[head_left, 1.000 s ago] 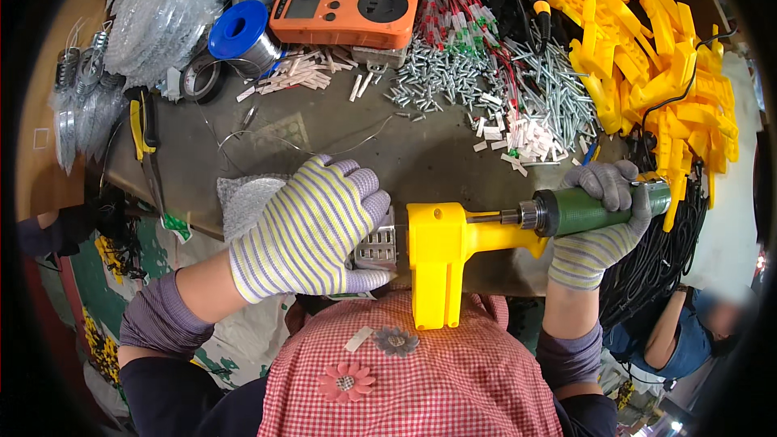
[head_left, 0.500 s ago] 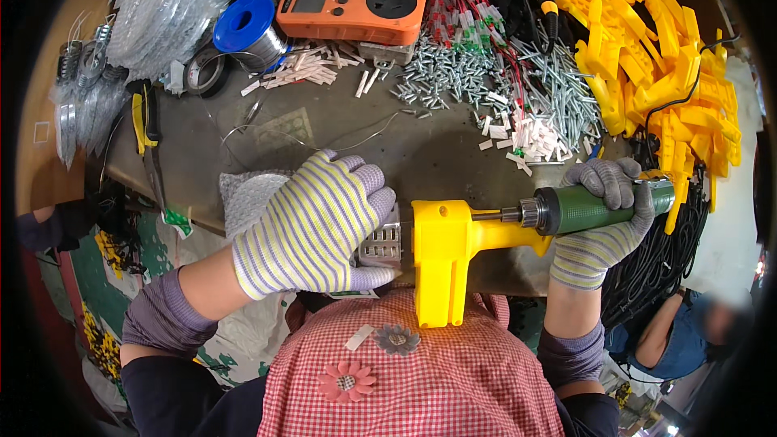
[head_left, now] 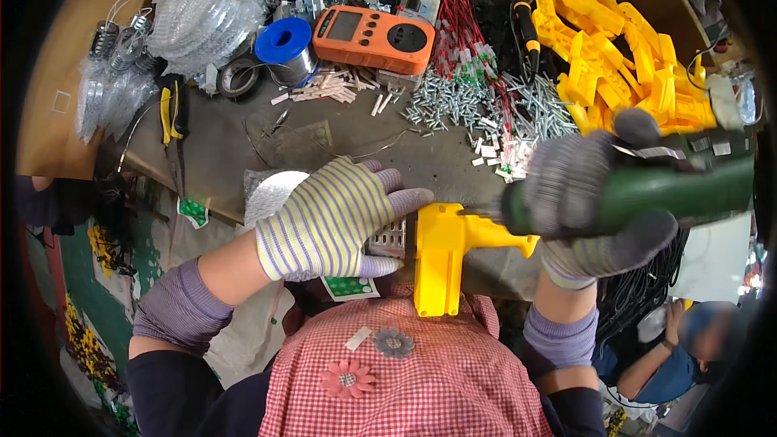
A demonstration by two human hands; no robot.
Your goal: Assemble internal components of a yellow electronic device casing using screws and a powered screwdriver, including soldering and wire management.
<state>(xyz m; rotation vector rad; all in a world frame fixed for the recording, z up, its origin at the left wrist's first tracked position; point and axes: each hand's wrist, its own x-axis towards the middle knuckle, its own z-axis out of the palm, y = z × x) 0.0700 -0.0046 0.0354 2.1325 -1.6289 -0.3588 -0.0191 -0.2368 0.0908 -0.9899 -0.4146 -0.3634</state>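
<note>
My left hand (head_left: 328, 222), in a striped knit glove, closes round a slotted metal piece (head_left: 389, 240), its thumb at the near edge. Its forefinger reaches to the upper corner of a yellow plastic housing with a handle (head_left: 439, 263). The housing's lower end lies against my checked apron. My right hand (head_left: 579, 194), gloved too, grips a green electric screwdriver (head_left: 647, 198), blurred by motion. The driver's bit points left, over the housing's handle side; whether it touches cannot be made out. Under my left hand lies a round white piece in bubble wrap (head_left: 277, 192).
Behind my hands lie a heap of screws (head_left: 445, 101), white sleeves, an orange meter (head_left: 374, 39), a solder spool (head_left: 285, 47) and black tape (head_left: 239, 78). Yellow-handled pliers (head_left: 173, 117) rest left. Yellow housings (head_left: 627, 53) pile up far right; another person (head_left: 660, 356) sits lower right.
My right hand has lifted the screwdriver up toward the camera, its bit drawn back from the housing's side. My left forefinger now stretches to the housing's corner. The whole view has shifted slightly.
</note>
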